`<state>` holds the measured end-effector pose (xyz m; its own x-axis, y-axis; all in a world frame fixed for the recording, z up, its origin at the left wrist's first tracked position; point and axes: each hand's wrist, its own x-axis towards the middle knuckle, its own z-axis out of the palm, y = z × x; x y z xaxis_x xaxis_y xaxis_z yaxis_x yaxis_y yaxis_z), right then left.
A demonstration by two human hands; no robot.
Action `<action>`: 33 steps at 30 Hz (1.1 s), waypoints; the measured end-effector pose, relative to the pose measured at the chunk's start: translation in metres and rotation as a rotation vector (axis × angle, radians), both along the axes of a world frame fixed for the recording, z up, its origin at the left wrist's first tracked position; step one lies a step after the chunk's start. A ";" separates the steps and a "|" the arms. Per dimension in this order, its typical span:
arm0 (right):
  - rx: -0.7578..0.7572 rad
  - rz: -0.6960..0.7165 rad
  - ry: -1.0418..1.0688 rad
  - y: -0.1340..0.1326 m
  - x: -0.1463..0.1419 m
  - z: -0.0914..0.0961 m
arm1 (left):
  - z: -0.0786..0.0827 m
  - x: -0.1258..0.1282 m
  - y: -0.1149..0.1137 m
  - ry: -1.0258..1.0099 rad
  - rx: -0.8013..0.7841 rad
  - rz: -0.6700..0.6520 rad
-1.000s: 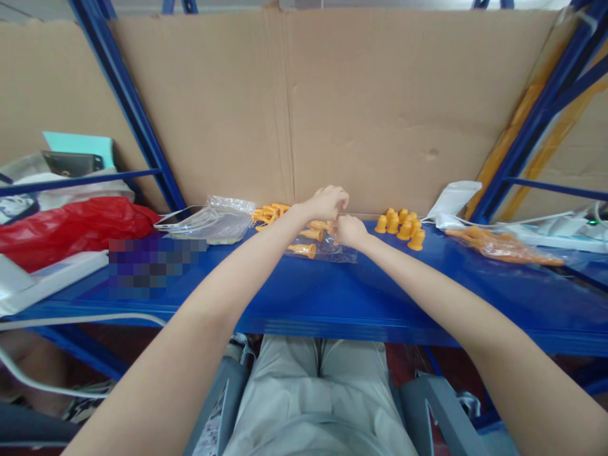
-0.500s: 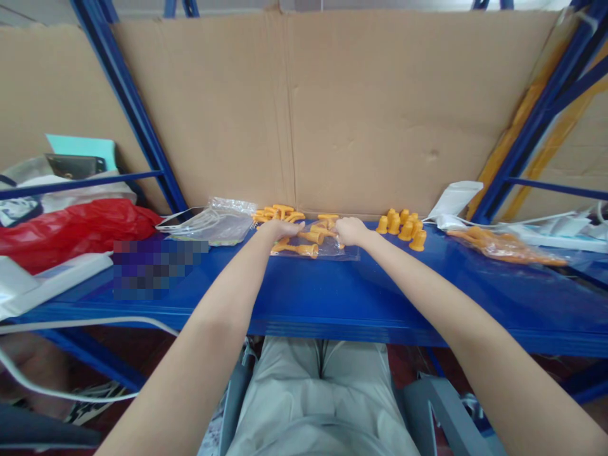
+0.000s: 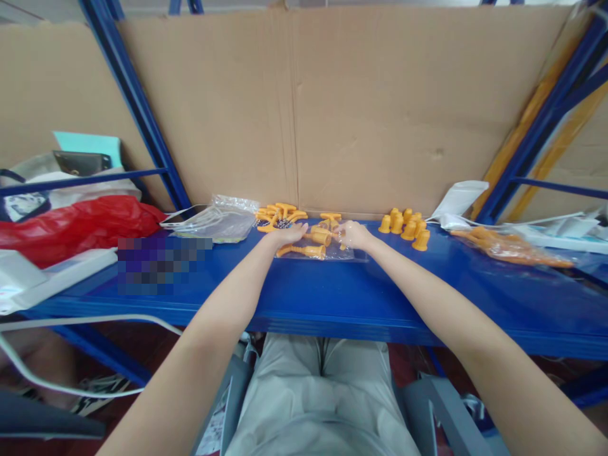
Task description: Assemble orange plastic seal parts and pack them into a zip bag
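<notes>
My left hand (image 3: 289,235) is closed at the narrow end of a yellow funnel-shaped piece (image 3: 321,237), its wide end pointing right. My right hand (image 3: 354,234) is curled with the fingertips pinched on a small yellow part (image 3: 337,233), mostly hidden by the fingers. Both hands are over a clear plastic bag (image 3: 344,254) lying on the blue shelf. Another yellow funnel-shaped piece (image 3: 311,252) lies on the bag, nearer to me. Behind my left hand is a pile of yellow T-shaped handles (image 3: 285,209) with small dark chain-like bits. One more yellow handle (image 3: 331,216) lies behind, between the hands.
Several yellow cup-shaped caps (image 3: 408,229) stand right of my right hand. Farther right lies a bag of orange-yellow parts (image 3: 510,246). A flat clear bag with white cords (image 3: 213,221) and a red plastic bag (image 3: 85,225) are at left. A cardboard sheet (image 3: 361,114) closes off the back.
My left hand has shifted slightly right and towards me, uncovering more of the handle pile. My right hand's fingers have turned more into view. The camera view has moved slightly.
</notes>
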<state>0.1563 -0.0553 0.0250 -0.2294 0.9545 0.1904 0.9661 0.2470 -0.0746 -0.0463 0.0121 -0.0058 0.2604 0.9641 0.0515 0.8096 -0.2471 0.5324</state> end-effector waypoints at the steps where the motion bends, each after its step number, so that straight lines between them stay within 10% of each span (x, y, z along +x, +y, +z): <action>1: 0.006 -0.005 0.030 0.001 0.001 -0.004 | -0.003 0.003 0.002 -0.004 0.022 0.015; 16: -0.025 0.165 0.884 0.025 -0.006 -0.037 | 0.005 0.016 -0.013 0.288 0.160 0.055; 33: -0.281 0.272 0.975 0.013 -0.007 -0.034 | 0.008 0.017 -0.022 0.375 0.067 -0.009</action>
